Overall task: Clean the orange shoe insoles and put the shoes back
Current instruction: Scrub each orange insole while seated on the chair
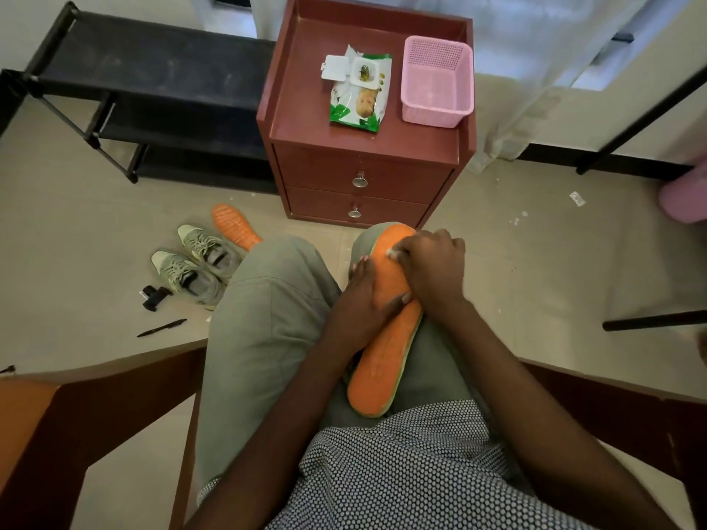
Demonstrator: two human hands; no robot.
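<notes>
An orange insole (386,350) lies lengthwise on my right thigh, toe end pointing away from me. My left hand (363,296) holds its left edge, thumb laid across the top. My right hand (432,265) has its fingers curled round a small white wipe (392,254) and presses it on the insole near the toe end. A second orange insole (233,227) lies on the floor beside my left knee. Two grey-green shoes (191,262) stand side by side on the floor to its left.
A red-brown nightstand (363,162) stands ahead, bearing a green wipes pack (359,89) with its lid open and a pink basket (436,82). A black shoe rack (153,89) is at the back left. A pen (160,327) and a small black object (155,296) lie on the floor.
</notes>
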